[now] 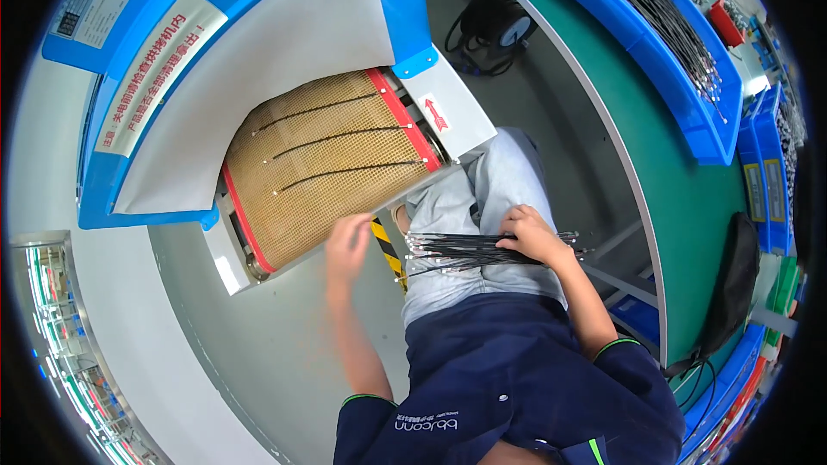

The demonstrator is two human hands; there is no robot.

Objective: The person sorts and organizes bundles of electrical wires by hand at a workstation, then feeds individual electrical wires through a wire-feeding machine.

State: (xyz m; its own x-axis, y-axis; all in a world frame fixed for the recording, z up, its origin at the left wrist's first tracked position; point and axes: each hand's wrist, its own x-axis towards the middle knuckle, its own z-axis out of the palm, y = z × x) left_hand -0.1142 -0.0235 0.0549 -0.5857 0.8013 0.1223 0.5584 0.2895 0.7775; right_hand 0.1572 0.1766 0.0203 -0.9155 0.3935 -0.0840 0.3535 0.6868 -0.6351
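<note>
A bundle of thin black cables (457, 247) with small light connectors at the ends lies across my lap. My right hand (527, 235) is closed over the right part of the bundle, its fingers curled on the cables. My left hand (347, 245) is raised beside the near edge of a tan mesh conveyor belt (345, 189). Motion blurs its fingers, so whether it holds anything is unclear. Three separate black cables lie spaced apart on the belt: a far one (319, 110), a middle one (340, 139) and a near one (349, 174).
The belt, edged in red, comes out of a blue machine (405, 0) with a white curtain (284, 43). On my right is a green table (620, 112) carrying a blue bin (708, 142) of black cables and a black pouch (732, 284). A cable reel (508, 26) sits under the table.
</note>
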